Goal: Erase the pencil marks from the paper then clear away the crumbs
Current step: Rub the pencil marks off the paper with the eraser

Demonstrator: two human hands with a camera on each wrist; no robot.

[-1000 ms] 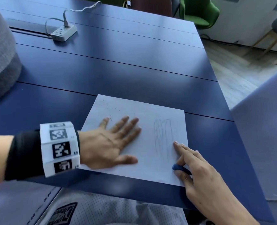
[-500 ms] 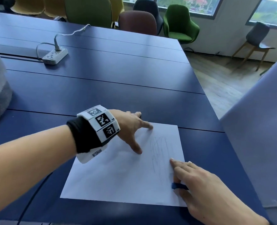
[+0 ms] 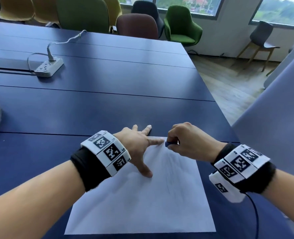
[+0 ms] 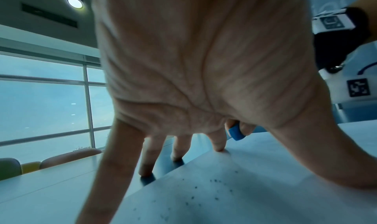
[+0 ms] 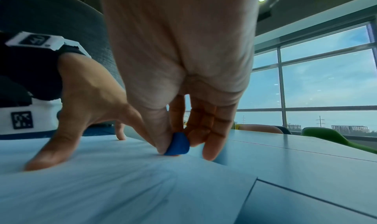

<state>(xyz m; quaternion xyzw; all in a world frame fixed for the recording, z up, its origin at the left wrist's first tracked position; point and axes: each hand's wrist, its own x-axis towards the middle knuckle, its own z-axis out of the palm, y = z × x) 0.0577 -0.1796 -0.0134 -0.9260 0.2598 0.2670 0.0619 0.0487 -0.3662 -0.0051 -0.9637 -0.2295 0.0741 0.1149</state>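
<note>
A white sheet of paper [image 3: 142, 204] lies on the dark blue table [image 3: 108, 100], with faint pencil marks [image 3: 172, 171] down its right half. My left hand [image 3: 139, 144] presses spread, straight fingers on the paper's far edge, thumb on the sheet. Dark eraser crumbs [image 4: 214, 190] dot the paper under this hand. My right hand [image 3: 186, 144] pinches a small blue eraser [image 3: 167, 144] at the paper's far right corner. In the right wrist view the blue eraser [image 5: 177, 144] touches the paper, held between thumb and fingers.
A white power strip [image 3: 49, 67] with its cable sits at the far left of the table. Several chairs [image 3: 180, 26] stand beyond the far edge. The table's right edge drops to a wooden floor [image 3: 229, 87]. A grey panel [image 3: 272, 109] rises at the right.
My left hand slid from the sheet's middle to its far edge. My right hand carried the eraser from the near right edge up to the far right corner. The head view lifted.
</note>
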